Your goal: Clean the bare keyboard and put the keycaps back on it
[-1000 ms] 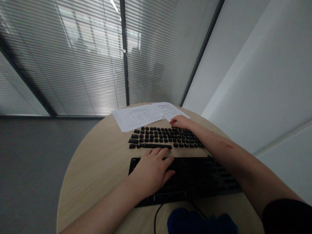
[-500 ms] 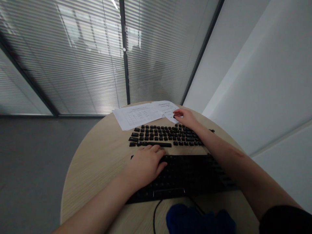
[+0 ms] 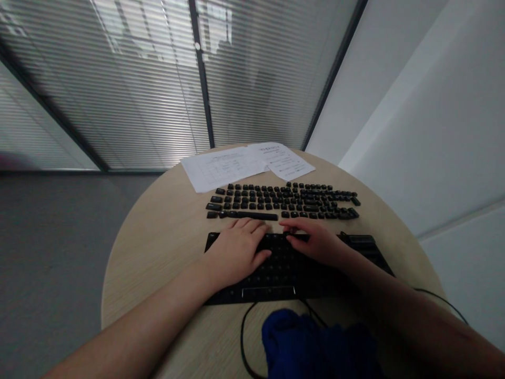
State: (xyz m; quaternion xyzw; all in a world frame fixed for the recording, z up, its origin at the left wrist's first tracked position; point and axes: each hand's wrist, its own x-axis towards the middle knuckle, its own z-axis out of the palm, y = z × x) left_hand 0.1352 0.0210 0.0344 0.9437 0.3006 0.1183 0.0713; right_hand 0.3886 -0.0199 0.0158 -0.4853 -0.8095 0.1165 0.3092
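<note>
A black keyboard base (image 3: 272,290) lies near the table's front edge, its keycaps off. My left hand (image 3: 236,253) rests flat on its left part, fingers spread and holding nothing. At the base's back edge, my right hand (image 3: 313,239) pinches a small black keycap (image 3: 291,230) between thumb and fingers. Beyond both hands, loose black keycaps (image 3: 252,199) are laid out in rows on the tabletop. A long spacebar (image 3: 254,216) lies in the row nearest the base.
Printed paper sheets (image 3: 226,167) lie at the back of the round wooden table (image 3: 145,237). A blue cloth (image 3: 294,342) is at the front edge, beside a black cable (image 3: 242,342). Glass with blinds stands behind, a white wall at right.
My right hand has come back from above the papers to the keyboard base, still pinching the keycap. My left hand stays on the base. The camera view has tilted down slightly.
</note>
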